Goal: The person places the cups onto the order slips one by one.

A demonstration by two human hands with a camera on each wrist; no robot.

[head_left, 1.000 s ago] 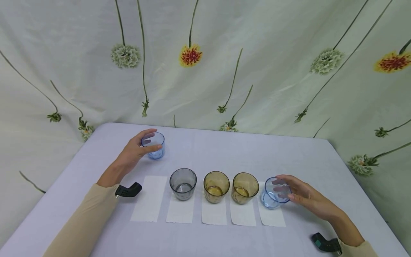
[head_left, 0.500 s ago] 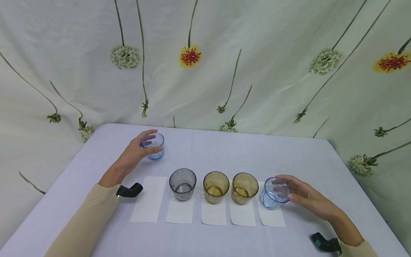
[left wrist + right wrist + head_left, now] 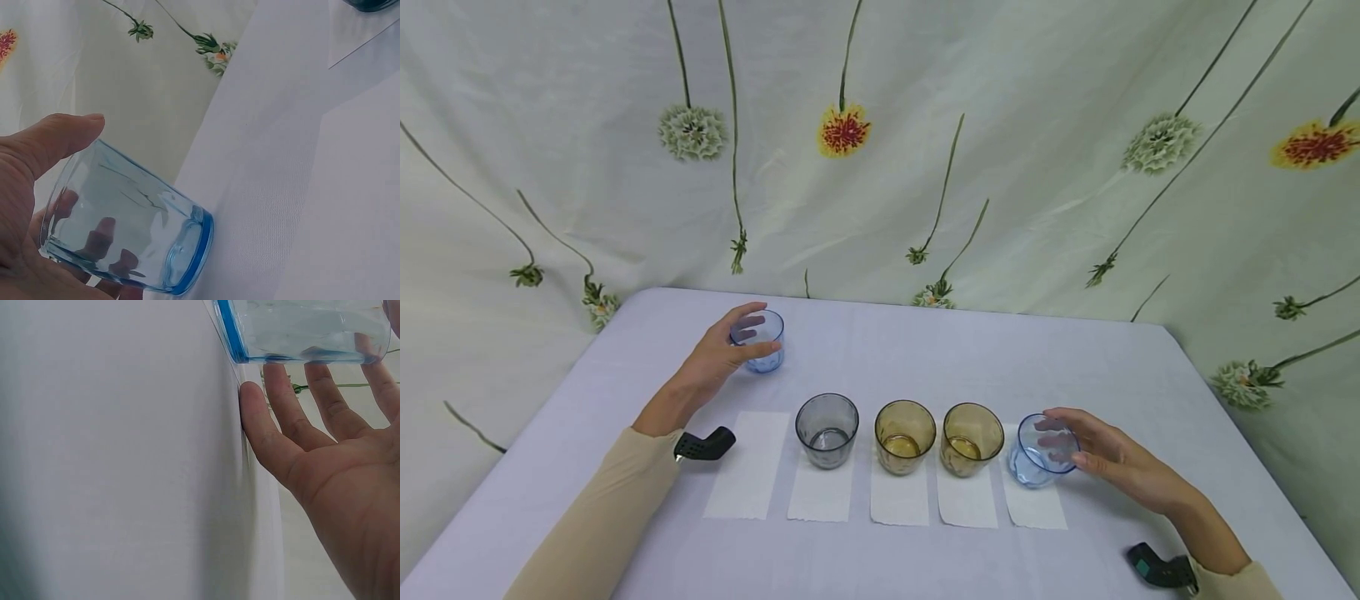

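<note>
At the back left of the table, my left hand holds a clear blue glass tumbler, thumb at the near side and fingers round the far side. The left wrist view shows several fingertips through the wall of this tumbler. My right hand holds a second blue tumbler by its right side, over the rightmost paper strip. In the right wrist view, fingers lie along the wall of that tumbler, the little finger extended below it.
Between the hands stand a grey tumbler and two amber tumblers, one left and one right, each on a white paper strip. The leftmost strip lies bare. A flowered cloth hangs behind the table.
</note>
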